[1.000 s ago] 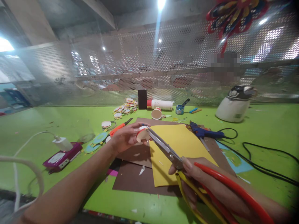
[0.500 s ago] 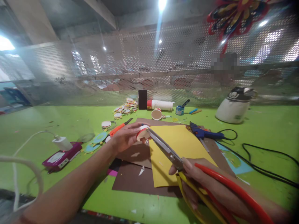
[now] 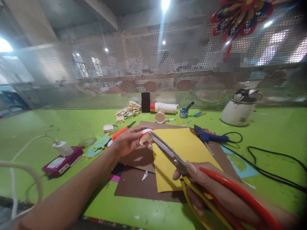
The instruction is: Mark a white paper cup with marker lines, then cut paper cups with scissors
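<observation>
Pinched in the fingers of my left hand [image 3: 126, 142] is a short cut-off paper cup bottom [image 3: 144, 138], white with a red band. My right hand [image 3: 200, 179] is closed on a large pair of scissors [image 3: 172, 156] with red and yellow handles. Their blade tips meet the edge of the cup bottom; whether paper lies between the blades I cannot tell. Beneath both hands lie a yellow paper sheet [image 3: 182, 143] and brown sheets [image 3: 136, 188]. White paper scraps [image 3: 144, 175] rest on the brown.
Behind my left hand lies an orange utility knife [image 3: 121, 131], with blue paper discs [image 3: 102, 141] nearby. A blue glue gun [image 3: 212, 136] trails a black cable on the right. Further back are a phone [image 3: 145, 102], stacked cups [image 3: 165, 108], finished pieces [image 3: 129, 110] and a kettle [image 3: 238, 108].
Both hands, the cup bottom and the scissors stay in nearly the same places. The surroundings have shifted very slightly leftward in view.
</observation>
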Available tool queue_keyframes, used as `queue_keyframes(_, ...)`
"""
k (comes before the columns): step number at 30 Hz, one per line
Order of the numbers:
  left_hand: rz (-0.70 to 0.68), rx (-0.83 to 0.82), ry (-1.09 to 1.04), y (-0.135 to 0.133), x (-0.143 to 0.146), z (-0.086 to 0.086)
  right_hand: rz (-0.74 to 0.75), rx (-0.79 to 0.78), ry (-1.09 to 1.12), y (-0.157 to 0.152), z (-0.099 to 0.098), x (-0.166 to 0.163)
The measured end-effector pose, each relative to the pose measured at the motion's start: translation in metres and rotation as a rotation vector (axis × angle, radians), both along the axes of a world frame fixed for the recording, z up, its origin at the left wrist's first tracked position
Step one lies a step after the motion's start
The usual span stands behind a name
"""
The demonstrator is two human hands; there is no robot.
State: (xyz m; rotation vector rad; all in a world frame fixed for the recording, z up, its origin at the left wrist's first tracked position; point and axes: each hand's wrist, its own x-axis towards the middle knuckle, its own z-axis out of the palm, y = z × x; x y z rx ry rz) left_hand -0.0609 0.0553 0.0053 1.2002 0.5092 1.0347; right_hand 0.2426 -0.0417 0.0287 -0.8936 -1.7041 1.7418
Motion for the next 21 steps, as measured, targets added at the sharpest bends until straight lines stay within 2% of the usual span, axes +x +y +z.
queue_keyframes(21, 0.009, 0.021, -0.008, -0.0006, 0.0015, 0.0, 0.026, -0.122, -0.041, 0.0071, 0.0009, -0.0035)
